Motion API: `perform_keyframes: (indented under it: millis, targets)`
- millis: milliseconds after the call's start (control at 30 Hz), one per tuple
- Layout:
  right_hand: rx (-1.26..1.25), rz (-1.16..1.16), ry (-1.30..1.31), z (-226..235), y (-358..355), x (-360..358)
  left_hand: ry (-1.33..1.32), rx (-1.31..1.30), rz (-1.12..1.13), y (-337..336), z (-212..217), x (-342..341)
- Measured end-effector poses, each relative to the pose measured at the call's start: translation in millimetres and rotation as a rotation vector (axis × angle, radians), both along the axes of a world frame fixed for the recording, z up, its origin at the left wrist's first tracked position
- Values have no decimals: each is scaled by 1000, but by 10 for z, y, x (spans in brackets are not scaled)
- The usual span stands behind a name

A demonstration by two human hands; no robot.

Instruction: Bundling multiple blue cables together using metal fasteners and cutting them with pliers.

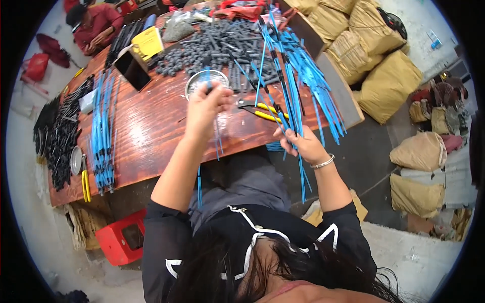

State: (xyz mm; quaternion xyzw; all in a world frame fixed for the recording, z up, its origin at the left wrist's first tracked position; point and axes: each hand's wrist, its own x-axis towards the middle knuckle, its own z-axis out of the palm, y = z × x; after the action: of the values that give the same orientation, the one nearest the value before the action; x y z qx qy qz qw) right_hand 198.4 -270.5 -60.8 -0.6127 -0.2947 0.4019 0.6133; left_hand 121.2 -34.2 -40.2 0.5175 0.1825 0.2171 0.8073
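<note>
My left hand [206,108] is closed in front of the round metal dish [188,91]. Pinched in it is a thin blue rod with a dark upper part, which reaches over the dish; the fingers hide part of it. Further right, at the table's front edge, my right hand [304,145] is wrapped round several long blue rods [290,96] with black sections. They point up and away over the table, and their lower ends hang below the hand. Pliers with yellow handles [267,116] lie between my hands, close to the held rods.
A pile of grey tubular parts [222,40] covers the far table [156,118]. More blue rods lie in a bundle [103,136] at left and a heap [316,86] at right. A phone [132,69] leans near a yellow booklet [147,43]. A co-worker [98,25] sits far left.
</note>
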Motion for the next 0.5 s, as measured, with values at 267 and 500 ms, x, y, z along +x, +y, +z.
perform_keyframes:
  millis: [267, 500]
  targets:
    - [177, 135, 48, -61, 843, -281, -129, 177, -23, 366, 406, -573]
    - [193, 145, 71, -73, 1300, -495, -256, 110, 154, 534, 368, -843]
